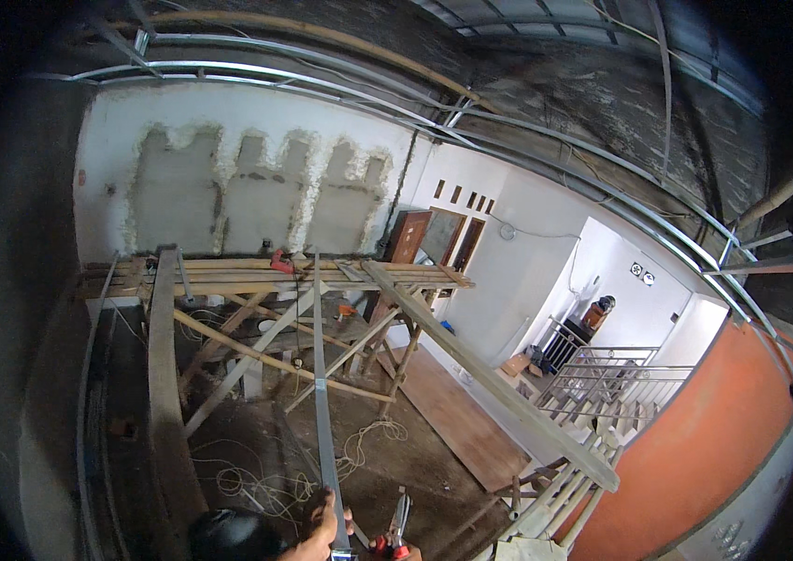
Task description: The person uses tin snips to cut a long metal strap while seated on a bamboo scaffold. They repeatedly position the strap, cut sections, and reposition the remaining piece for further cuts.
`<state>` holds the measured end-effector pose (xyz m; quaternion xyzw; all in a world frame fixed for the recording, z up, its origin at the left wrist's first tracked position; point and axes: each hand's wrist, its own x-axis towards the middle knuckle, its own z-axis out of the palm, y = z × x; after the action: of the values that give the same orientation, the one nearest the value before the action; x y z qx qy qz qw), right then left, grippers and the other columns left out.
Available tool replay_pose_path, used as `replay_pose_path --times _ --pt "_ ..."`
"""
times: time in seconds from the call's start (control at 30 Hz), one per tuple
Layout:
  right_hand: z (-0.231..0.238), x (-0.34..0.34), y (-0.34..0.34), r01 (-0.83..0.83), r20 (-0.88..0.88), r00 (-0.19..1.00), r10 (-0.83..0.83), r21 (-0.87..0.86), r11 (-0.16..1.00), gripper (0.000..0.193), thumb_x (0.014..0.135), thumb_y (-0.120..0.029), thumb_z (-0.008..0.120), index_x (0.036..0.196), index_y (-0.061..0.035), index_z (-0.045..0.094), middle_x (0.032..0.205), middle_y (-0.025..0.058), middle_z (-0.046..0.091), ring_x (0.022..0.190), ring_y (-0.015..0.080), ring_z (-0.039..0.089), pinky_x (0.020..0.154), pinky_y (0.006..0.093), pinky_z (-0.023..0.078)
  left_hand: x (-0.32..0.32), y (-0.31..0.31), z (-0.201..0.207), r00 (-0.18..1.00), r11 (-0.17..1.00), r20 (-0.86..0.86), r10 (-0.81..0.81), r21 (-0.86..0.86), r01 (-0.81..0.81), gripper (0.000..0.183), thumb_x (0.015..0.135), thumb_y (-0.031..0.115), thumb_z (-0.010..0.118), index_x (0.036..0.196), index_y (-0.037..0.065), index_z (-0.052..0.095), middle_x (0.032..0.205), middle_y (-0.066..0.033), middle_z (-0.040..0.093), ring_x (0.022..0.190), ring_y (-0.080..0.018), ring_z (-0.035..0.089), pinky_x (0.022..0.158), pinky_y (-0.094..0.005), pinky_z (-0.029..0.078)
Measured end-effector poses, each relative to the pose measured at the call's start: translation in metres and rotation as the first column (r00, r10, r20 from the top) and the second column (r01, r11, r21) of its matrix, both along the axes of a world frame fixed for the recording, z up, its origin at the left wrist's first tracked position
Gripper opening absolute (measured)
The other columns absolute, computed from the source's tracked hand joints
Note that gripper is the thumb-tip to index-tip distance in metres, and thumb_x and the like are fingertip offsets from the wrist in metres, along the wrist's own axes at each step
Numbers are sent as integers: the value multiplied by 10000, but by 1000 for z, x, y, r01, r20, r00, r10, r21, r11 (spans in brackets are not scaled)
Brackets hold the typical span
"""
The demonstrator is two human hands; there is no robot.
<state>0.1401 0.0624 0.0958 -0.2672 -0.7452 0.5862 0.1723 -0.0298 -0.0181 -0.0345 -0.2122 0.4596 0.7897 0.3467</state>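
Observation:
A long grey metal profile (321, 411) runs from the lower middle of the head view away to the plank scaffold. My left hand (323, 525) is closed around its near end, fingers wrapped over the edge. Just to the right, at the lower rim, my right hand (396, 552) grips a pair of metal snips (401, 517) by the red handles. The blades point up and away, beside the profile and apart from it. Most of my right hand is cut off by the picture's edge.
A bamboo scaffold with planks (275, 278) stands ahead, a red power tool (281, 262) on it. Long boards (164, 374) flank me on the left and a wooden beam (508, 383) on the right. Cord (261, 486) lies tangled below. Metal ceiling framing (321, 84) hangs overhead.

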Motion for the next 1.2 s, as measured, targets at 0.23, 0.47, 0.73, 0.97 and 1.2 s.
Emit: replay_pose_path --times 0.23,0.47,0.73,0.97,1.2 --pt "-8 18 28 -134 59 972 227 -656 743 95 971 -109 626 899 -94 686 724 59 694 504 146 607 407 287 407 -7 -33 31 994 992 -27 -104 -71 102 484 1049 530 514 1100 51 557 750 -90 582 640 -278 653 566 -453 592" --pt "-28 6 64 -139 155 985 72 476 869 111 874 -48 574 950 24 612 743 59 631 654 205 579 548 385 451 -27 -96 102 978 991 -165 -129 10 132 333 983 325 659 1079 34 526 879 -151 602 839 -306 708 717 -464 673" --pt "-5 -63 38 -238 -25 970 241 100 966 307 829 -21 637 1131 35 658 925 143 717 893 201 666 808 346 525 -12 -229 152 962 964 -68 -263 -52 260 357 1066 494 511 1215 177 441 913 -74 600 657 -178 551 507 -361 474" --pt "7 -162 -14 -336 -10 904 428 -635 695 59 967 -73 609 932 -27 594 721 73 616 614 217 627 531 385 508 33 -339 134 877 703 -4 -480 -599 382 436 1048 463 548 1214 73 649 918 -79 675 734 -202 659 590 -371 548" --pt "-41 -244 -48 -402 -7 802 597 -746 531 130 977 -137 644 1021 -25 596 820 117 682 679 257 684 634 404 594 89 -485 37 938 591 109 -329 -751 295 433 975 428 702 1252 101 632 1046 -148 657 905 -294 689 749 -462 581"
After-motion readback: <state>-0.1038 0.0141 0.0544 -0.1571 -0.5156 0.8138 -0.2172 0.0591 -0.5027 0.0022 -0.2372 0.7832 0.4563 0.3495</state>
